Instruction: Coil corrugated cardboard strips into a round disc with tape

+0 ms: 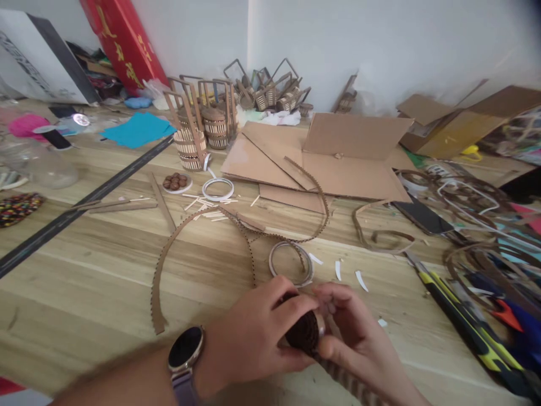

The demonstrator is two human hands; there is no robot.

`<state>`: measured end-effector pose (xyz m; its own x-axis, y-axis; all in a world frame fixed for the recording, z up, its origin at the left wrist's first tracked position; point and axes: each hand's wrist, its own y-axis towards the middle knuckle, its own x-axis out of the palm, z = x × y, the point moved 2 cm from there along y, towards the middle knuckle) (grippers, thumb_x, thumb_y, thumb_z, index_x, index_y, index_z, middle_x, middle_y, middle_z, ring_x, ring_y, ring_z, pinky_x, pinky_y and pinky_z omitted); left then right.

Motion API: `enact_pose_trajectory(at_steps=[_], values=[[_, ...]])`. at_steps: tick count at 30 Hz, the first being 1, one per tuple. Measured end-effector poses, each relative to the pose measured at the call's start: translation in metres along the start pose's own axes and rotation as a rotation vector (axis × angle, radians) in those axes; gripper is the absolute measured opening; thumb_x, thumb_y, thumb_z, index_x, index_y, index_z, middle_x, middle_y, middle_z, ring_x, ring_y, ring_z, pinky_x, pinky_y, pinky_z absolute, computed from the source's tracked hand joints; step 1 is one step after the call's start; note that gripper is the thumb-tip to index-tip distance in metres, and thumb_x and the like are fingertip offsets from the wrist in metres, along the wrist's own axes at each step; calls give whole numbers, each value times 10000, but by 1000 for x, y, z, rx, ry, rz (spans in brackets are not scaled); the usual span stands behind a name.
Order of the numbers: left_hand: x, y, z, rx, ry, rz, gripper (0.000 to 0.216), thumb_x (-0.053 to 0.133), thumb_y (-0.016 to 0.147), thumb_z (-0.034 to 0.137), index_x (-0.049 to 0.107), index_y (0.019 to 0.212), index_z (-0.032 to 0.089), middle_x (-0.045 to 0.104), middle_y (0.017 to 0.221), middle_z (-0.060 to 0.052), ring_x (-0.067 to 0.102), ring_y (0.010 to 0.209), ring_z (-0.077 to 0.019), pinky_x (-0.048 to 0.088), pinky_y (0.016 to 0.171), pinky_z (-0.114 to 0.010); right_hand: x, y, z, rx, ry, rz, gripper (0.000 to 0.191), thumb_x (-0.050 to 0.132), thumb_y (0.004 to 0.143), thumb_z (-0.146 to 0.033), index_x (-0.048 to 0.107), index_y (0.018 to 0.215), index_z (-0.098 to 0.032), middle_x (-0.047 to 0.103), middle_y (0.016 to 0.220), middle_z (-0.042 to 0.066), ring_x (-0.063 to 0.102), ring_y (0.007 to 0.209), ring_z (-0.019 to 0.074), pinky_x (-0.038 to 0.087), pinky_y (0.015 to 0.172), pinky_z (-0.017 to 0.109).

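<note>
At the front of the table, my left hand [253, 332] has its fingers wrapped round a dark brown coil of corrugated cardboard strip [304, 331]. My right hand [366, 344] grips the same coil from the other side, with its thumb low on the edge. The strip's tail runs down from the coil under my right hand. Just beyond my fingers lies a roll of white tape [291, 243]. Long brown notched strips [158, 270] curve across the table past it. Small white paper scraps [338, 270] lie to the right.
Small woven baskets [189, 148] with tall handles stand at the back. Nearby are flattened cardboard [355, 172], a dish of brown beads [176, 182], another tape roll [217, 189] and short sticks [211, 210]. A yellow-black utility knife [460, 321] and tangled strips lie at right.
</note>
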<state>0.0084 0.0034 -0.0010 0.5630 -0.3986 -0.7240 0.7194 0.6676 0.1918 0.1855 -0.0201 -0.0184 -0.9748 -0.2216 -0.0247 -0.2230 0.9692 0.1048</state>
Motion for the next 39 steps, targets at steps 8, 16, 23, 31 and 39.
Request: enact_pose_trajectory(at_steps=[8, 16, 23, 31, 39], values=[[0, 0, -1, -84, -132, 21, 619, 772, 790, 422, 509, 1314, 225, 566, 1109, -81, 613, 946, -240, 529, 856, -369, 8, 3, -4, -40, -230, 28, 695, 742, 677, -615, 472, 1261, -352, 692, 919, 2, 695, 798, 188, 582, 668, 250], [1, 2, -2, -201, -103, 130, 531, 762, 768, 249, 529, 1246, 237, 547, 1109, -51, 609, 975, -226, 516, 851, -345, 0, 1, -24, -369, -678, 107, 123, 638, 906, -374, 597, 903, -258, 626, 719, -31, 629, 613, 107, 527, 582, 167], [-2, 3, -3, -219, -64, 119, 548, 753, 727, 152, 539, 1229, 205, 550, 1079, -56, 611, 936, -231, 523, 825, -357, 0, 1, -29, -530, -847, 95, 144, 635, 907, -226, 654, 1050, -217, 741, 833, 35, 702, 739, 161, 572, 650, 250], [-2, 2, -2, -187, -27, 118, 554, 734, 740, 135, 522, 1247, 205, 548, 1089, -60, 612, 943, -225, 519, 815, -335, 0, 0, -24, -573, -904, 98, 247, 602, 930, -221, 644, 1171, -187, 747, 894, 58, 692, 784, 167, 563, 703, 275], [-3, 3, -1, -250, -6, 149, 544, 736, 715, 149, 538, 1216, 223, 545, 1042, -37, 615, 896, -225, 523, 759, -334, -8, 5, -30, -441, -671, 124, 108, 631, 913, -273, 704, 857, -216, 715, 709, 8, 675, 649, 123, 532, 606, 185]])
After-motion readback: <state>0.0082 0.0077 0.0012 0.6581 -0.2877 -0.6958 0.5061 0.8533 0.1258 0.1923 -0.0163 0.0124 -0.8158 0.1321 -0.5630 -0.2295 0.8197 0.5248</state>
